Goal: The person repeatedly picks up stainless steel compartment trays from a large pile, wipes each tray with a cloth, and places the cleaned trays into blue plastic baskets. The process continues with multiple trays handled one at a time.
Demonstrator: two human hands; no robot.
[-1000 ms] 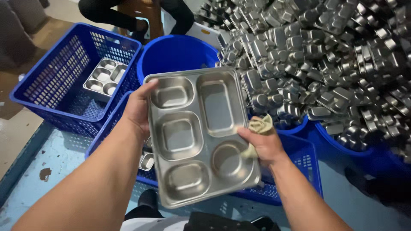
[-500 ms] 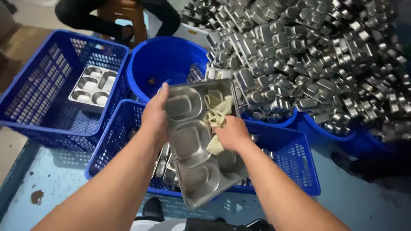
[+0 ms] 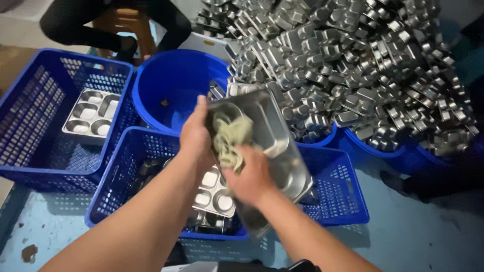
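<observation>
Hands meet over the near blue plastic crate (image 3: 322, 201): the left hand (image 3: 196, 138) grips the top edge of a tilted, compartmented stainless steel meal tray (image 3: 275, 138), and the right hand (image 3: 252, 176) is clenched on a crumpled pale green cloth (image 3: 229, 136), pressing it against the tray's face. Inside that crate lie more steel trays (image 3: 214, 191). Behind it stands a round blue plastic tub (image 3: 171, 85); to its right rises a heap of steel trays (image 3: 353, 60)
</observation>
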